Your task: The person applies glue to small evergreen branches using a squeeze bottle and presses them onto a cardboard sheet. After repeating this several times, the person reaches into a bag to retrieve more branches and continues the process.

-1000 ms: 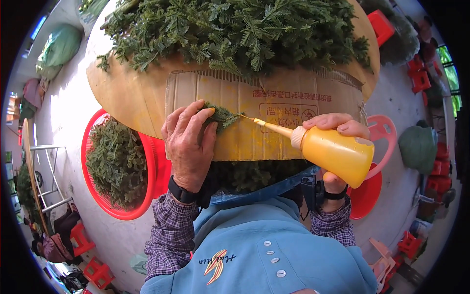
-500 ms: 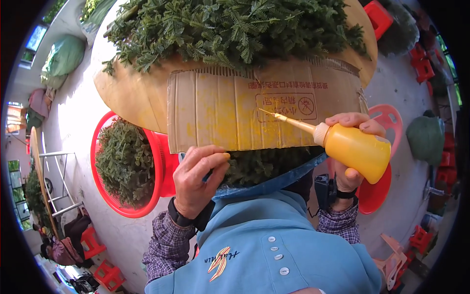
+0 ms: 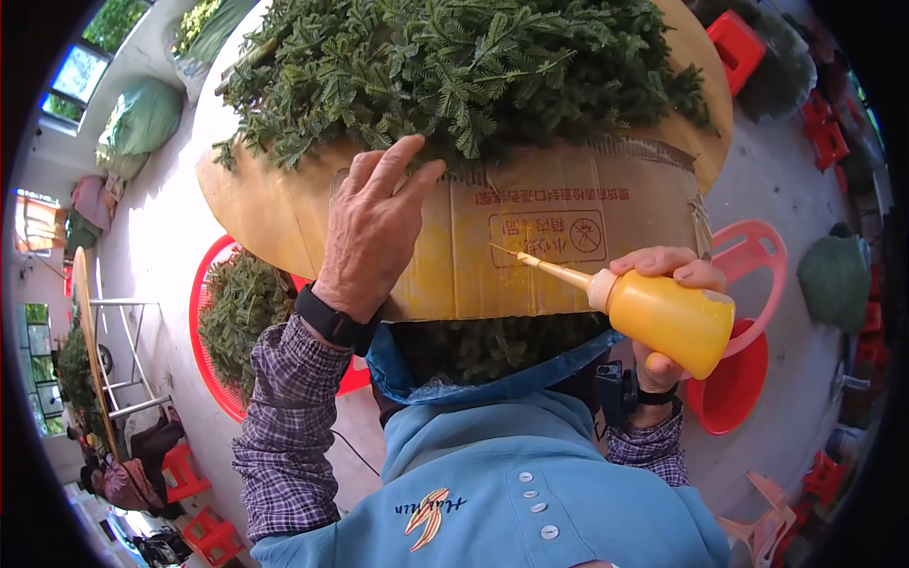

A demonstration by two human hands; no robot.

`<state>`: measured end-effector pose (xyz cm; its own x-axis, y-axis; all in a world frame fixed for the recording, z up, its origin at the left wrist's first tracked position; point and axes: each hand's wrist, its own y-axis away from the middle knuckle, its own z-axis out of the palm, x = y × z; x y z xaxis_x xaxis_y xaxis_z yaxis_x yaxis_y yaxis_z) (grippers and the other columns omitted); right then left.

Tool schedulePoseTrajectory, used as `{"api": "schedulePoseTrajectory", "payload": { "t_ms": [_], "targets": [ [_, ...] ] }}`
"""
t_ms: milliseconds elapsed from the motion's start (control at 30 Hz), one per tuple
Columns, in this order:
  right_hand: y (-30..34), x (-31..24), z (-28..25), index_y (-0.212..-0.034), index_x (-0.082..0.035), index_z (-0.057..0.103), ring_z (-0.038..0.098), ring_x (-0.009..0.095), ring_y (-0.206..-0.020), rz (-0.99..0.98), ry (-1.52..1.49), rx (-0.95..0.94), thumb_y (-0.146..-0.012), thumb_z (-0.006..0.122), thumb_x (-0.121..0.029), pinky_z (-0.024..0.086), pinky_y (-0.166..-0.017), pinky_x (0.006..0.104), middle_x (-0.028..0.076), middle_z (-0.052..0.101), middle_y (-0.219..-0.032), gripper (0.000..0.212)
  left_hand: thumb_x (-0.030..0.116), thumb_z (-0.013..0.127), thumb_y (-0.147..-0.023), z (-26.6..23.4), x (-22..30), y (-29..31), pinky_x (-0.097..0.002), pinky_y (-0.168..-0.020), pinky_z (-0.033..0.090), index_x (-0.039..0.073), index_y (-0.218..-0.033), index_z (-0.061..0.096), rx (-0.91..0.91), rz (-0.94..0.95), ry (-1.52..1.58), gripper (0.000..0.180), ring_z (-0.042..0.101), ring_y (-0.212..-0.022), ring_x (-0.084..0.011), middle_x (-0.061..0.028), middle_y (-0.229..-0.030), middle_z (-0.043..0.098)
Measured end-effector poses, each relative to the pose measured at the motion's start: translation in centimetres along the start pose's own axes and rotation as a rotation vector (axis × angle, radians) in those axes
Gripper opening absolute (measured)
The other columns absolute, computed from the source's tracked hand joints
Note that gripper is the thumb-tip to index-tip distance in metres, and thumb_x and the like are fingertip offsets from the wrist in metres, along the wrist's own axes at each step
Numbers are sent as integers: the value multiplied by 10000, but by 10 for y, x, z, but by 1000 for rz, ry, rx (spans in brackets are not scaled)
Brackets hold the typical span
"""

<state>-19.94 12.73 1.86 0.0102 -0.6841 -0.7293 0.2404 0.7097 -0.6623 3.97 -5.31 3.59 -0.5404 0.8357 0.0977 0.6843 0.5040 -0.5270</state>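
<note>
My right hand (image 3: pixel 670 275) is wrapped round a yellow squeeze bottle (image 3: pixel 670 320), tilted so its long thin nozzle points left over a flattened cardboard piece (image 3: pixel 445 251) with yellow smears. My left hand (image 3: pixel 377 222) is over the cardboard's left side, fingers apart and reaching toward the near edge of a pile of green fir sprigs (image 3: pixel 454 76); nothing shows in it. The pile lies on a round wooden table (image 3: pixel 256 199). Below the cardboard, a blue plastic-lined container (image 3: pixel 502 383) in front of me holds more green sprigs (image 3: pixel 483 343).
A red mesh basket (image 3: pixel 199 327) of sprigs stands left of the table. On the right are a pink plastic chair back (image 3: pixel 772 251) and a red bucket (image 3: pixel 734 388). Red stools (image 3: pixel 187 473) and stuffed green sacks (image 3: pixel 833 275) stand around. A person (image 3: pixel 133 473) sits far left.
My left hand has moved up and away from the cardboard's near edge toward the sprig pile, its fingers spreading. The bottle in my right hand has shifted slightly left and down.
</note>
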Motion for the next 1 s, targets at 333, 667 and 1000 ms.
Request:
{"api": "schedulePoseTrajectory", "payload": {
  "t_ms": [333,667,1000],
  "targets": [
    [4,1,-5,-1228,-78,415,623,388,-1009,-3,-17,37,-740,865,-400,550,-878,504,197,541,-1144,737,-4,681,-824,-33,24,30,-330,-718,548,27,-992,704,-115,-318,487,172,679,-816,-275,-109,-921,686],
    [1,2,-6,-1240,-74,437,629,395,-988,-32,-58,36,-715,883,-403,552,-875,511,200,554,-1146,763,30,706,-833,-22,42,59,-318,-623,528,16,-1044,689,-64,-423,425,212,662,-686,-235,-104,-851,674],
    [-6,1,6,-1227,-74,435,636,395,-974,-73,-54,-4,-709,885,-413,561,-849,494,201,566,-1139,765,66,747,-793,4,62,56,-352,-643,486,90,-1159,648,31,-633,385,380,572,-676,-236,-73,-791,627]
  ]
}}
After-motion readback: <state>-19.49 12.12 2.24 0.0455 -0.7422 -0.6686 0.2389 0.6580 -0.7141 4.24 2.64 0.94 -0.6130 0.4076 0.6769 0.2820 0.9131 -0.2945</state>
